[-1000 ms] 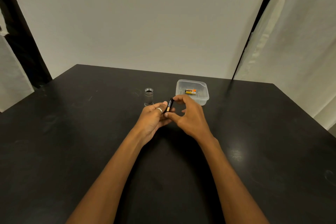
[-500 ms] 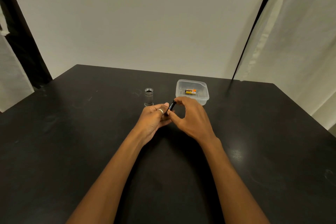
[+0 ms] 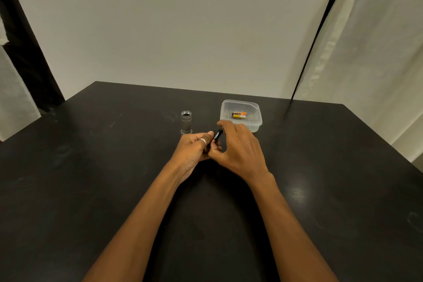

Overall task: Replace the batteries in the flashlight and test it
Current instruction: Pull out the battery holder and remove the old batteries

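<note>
My left hand (image 3: 193, 150), a ring on one finger, is closed around something dark that its fingers hide almost fully. A black battery (image 3: 217, 135) sticks out of that fist, tilted up to the right. My right hand (image 3: 238, 149) pinches the battery's upper end with forefinger and thumb. A silver flashlight body (image 3: 186, 122) stands upright with its open end up on the black table (image 3: 91, 178), just beyond my left hand. Behind my right hand sits a clear plastic box (image 3: 257, 118) with an orange-and-yellow battery (image 3: 239, 114) lying inside.
A white wall rises behind the table's far edge. Pale curtains hang at the right and at the far left. The table's right edge runs diagonally close to the curtain.
The battery's copper end has sunk out of sight into my left fist; less of it shows now. My right hand has lowered slightly with it.
</note>
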The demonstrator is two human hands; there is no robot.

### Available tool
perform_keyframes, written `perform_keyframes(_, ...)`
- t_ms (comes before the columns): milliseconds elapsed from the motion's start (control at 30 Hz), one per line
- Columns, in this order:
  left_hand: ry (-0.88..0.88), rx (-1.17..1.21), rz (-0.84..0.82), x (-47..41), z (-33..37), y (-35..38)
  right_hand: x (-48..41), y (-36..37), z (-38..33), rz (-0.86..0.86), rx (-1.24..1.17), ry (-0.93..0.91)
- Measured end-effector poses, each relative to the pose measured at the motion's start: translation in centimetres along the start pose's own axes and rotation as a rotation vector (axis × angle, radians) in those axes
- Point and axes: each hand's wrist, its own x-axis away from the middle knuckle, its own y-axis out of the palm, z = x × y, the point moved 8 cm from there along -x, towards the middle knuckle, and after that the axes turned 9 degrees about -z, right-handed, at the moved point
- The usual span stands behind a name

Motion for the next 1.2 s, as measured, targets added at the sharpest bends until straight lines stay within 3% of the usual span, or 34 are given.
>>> perform_keyframes(567, -0.017, 0.063, 0.023, 0.1, 0.0, -0.2, 0.0, 0.1, -0.7, -0.005, -0.040, -0.079)
perform_keyframes(767, -0.029, 0.108, 0.038, 0.3, 0.0, -0.3, -0.1, 0.8, -0.1, -0.077, -0.099, -0.101)
perform_keyframes(933, -0.024, 0.132, 0.041, 0.6, 0.4, -0.1, -0.1, 0.5, -0.1, -0.032, -0.190, -0.105)
perform_keyframes(1067, -0.023, 0.157, 0.053, 0.6, 0.4, 0.0, -0.4, -0.2, 1.1, 0.045, -0.397, -0.019)
perform_keyframes(1200, -0.038, 0.170, 0.076, 0.5, 0.3, -0.1, -0.5, -1.0, 3.6, 0.196, -0.664, 0.214)
